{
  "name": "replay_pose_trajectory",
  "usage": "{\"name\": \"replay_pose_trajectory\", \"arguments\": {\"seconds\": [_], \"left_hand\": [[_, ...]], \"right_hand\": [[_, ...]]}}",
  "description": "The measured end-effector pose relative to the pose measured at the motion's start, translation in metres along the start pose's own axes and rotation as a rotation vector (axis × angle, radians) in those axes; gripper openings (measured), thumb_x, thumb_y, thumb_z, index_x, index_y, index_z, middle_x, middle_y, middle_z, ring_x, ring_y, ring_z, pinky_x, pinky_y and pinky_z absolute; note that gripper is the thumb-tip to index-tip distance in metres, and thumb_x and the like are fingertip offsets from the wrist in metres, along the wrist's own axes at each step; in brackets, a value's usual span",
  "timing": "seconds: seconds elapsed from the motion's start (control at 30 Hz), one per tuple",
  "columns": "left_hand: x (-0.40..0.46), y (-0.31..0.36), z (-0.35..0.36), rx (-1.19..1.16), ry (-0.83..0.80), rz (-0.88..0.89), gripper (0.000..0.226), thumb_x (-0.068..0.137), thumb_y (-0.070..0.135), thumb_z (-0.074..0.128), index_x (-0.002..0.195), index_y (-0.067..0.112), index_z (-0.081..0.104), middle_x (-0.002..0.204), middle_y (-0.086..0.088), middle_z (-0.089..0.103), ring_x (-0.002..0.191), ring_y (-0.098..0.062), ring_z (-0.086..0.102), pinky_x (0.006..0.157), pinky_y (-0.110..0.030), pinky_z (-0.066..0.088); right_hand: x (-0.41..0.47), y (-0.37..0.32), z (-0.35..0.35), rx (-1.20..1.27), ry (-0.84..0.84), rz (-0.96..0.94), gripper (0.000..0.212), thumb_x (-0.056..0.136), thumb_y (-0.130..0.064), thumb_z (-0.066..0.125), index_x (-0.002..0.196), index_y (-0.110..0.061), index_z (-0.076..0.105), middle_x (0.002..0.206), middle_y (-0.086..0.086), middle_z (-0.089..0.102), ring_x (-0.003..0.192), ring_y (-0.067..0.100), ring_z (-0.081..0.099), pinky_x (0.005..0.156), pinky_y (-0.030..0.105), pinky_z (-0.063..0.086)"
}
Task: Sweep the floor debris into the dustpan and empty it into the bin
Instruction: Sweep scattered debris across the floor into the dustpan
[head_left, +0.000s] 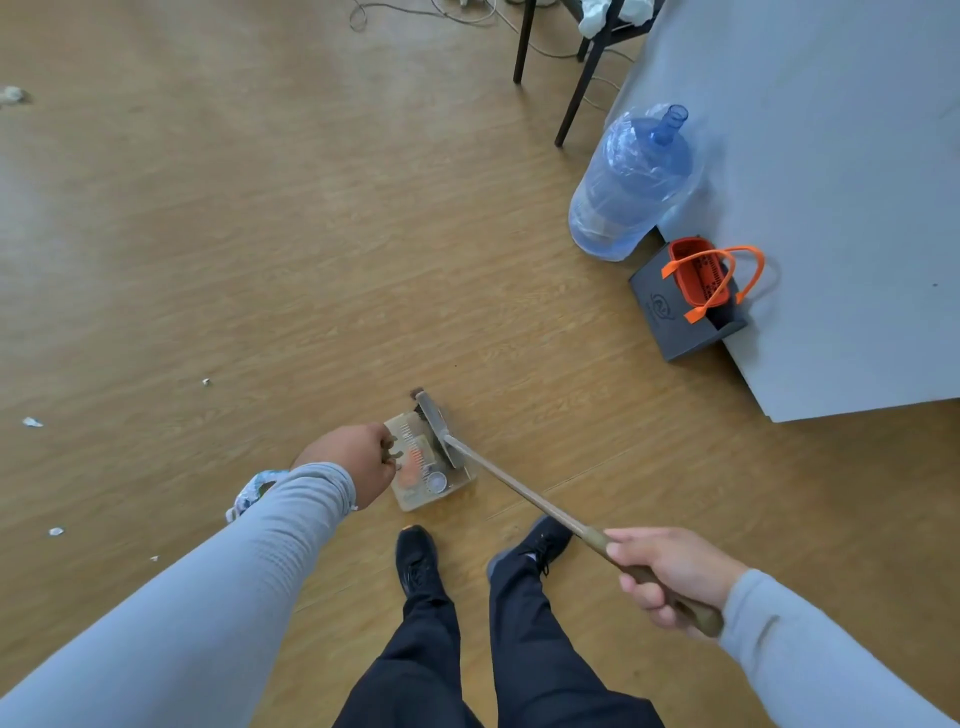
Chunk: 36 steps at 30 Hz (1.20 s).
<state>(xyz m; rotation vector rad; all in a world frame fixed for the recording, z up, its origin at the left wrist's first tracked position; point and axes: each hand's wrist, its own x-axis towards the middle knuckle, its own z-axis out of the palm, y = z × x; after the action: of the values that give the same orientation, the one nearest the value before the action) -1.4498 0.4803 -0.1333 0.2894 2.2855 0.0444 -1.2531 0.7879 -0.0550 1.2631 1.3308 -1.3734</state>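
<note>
Holding orange and white scraps, the clear dustpan sits beneath the broom.

Both hands forward, fingers curled.

The floor across the frame looks like wood-grain laminate, smooth with a soft sheen. At lower centre the dustpan is pale, translucent plastic. The broom has a smooth, matt brown stick that looks like wood; its head is too blurred to tell. Both sleeves are soft, matt grey knit cloth, and the trousers are dark matt cloth. The jug at upper right is clear blue glossy plastic under a crinkled film. Beside it, the bag is matt dark card with flat orange ribbon handles. The grey panel at right is smooth and matt. Scraps at left look like torn white paper.
</note>
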Motion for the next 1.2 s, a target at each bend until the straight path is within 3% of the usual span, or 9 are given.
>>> {"name": "replay_pose_trajectory", "arguments": {"seconds": [0.13,0.27,0.4,0.6,0.7,0.83,0.93,1.07,1.2], "left_hand": [[-0.007,-0.007,-0.012,-0.067,-0.099,-0.016,0.035,0.093,0.034,0.054,0.125,0.021,0.061,0.105,0.004,0.065,0.095,-0.021,0.062,0.083,-0.032,0.052],[-0.020,-0.014,-0.036,-0.205,-0.025,-0.040,0.039,0.091,0.027,0.057,0.129,0.024,0.064,0.124,0.008,0.068,0.115,-0.019,0.062,0.097,-0.027,0.048],[-0.052,-0.027,-0.058,-0.312,0.050,-0.064,0.039,0.091,0.025,0.058,0.129,0.023,0.065,0.125,0.009,0.068,0.119,-0.017,0.061,0.097,-0.023,0.045],[-0.089,-0.064,-0.089,-0.614,0.223,-0.170,0.015,0.086,0.014,0.061,0.098,0.016,0.070,0.065,0.004,0.061,0.074,-0.027,0.062,0.071,-0.029,0.050],[-0.094,-0.078,-0.103,-0.692,0.280,-0.184,0.012,0.085,0.016,0.063,0.096,0.019,0.068,0.076,-0.005,0.067,0.074,-0.030,0.062,0.074,-0.034,0.055],[-0.081,-0.088,-0.124,-0.776,0.343,-0.197,0.013,0.087,0.012,0.064,0.080,0.023,0.064,0.092,-0.015,0.074,0.099,-0.038,0.069,0.070,-0.034,0.049],[-0.065,-0.092,-0.142,-0.820,0.371,-0.235,0.007,0.087,0.015,0.065,0.091,0.020,0.067,0.089,-0.010,0.073,0.087,-0.037,0.069,0.071,-0.032,0.050],[-0.038,-0.090,-0.180,-0.851,0.421,-0.285,0.011,0.087,0.013,0.065,0.090,0.024,0.063,0.097,-0.001,0.073,0.092,-0.027,0.068,0.084,-0.031,0.052],[-0.012,-0.090,-0.230,-0.887,0.449,-0.377,0.011,0.086,0.014,0.065,0.083,0.024,0.064,0.081,0.004,0.068,0.069,-0.022,0.058,0.068,-0.029,0.047]], "right_hand": [[-0.029,-0.005,-0.015,0.006,0.048,-0.027,0.047,0.099,-0.014,0.056,0.145,-0.019,0.047,0.064,0.006,0.058,0.045,0.011,0.045,0.038,0.022,0.037],[-0.047,-0.031,-0.005,-0.015,0.152,-0.083,0.043,0.099,-0.014,0.054,0.141,-0.021,0.048,0.065,0.007,0.056,0.043,0.010,0.045,0.040,0.019,0.036],[-0.066,-0.057,0.012,-0.040,0.210,-0.121,0.029,0.099,-0.013,0.052,0.128,-0.013,0.056,0.066,0.007,0.053,0.042,0.010,0.043,0.042,0.017,0.034],[-0.077,-0.090,0.024,-0.010,0.246,-0.126,0.023,0.097,-0.020,0.059,0.112,-0.003,0.063,0.065,0.006,0.058,0.044,0.011,0.048,0.041,0.020,0.039],[-0.079,-0.108,0.027,-0.009,0.256,-0.140,0.019,0.097,-0.019,0.059,0.102,-0.002,0.064,0.066,0.007,0.058,0.045,0.012,0.048,0.040,0.020,0.039],[-0.065,-0.141,0.027,-0.031,0.268,-0.140,0.017,0.097,-0.019,0.059,0.088,-0.005,0.060,0.060,0.006,0.057,0.041,0.011,0.046,0.038,0.018,0.037],[-0.046,-0.179,0.026,-0.076,0.276,-0.147,0.016,0.096,-0.017,0.059,0.083,-0.007,0.057,0.060,0.006,0.056,0.036,0.010,0.045,0.037,0.016,0.035],[-0.021,-0.247,0.025,-0.106,0.250,-0.166,0.014,0.095,-0.014,0.059,0.084,-0.007,0.057,0.059,0.007,0.055,0.036,0.011,0.044,0.038,0.015,0.034],[-0.013,-0.320,0.031,-0.106,0.188,-0.179,0.014,0.097,-0.013,0.057,0.084,-0.008,0.053,0.055,0.007,0.051,0.033,0.009,0.041,0.032,0.013,0.030]]}}
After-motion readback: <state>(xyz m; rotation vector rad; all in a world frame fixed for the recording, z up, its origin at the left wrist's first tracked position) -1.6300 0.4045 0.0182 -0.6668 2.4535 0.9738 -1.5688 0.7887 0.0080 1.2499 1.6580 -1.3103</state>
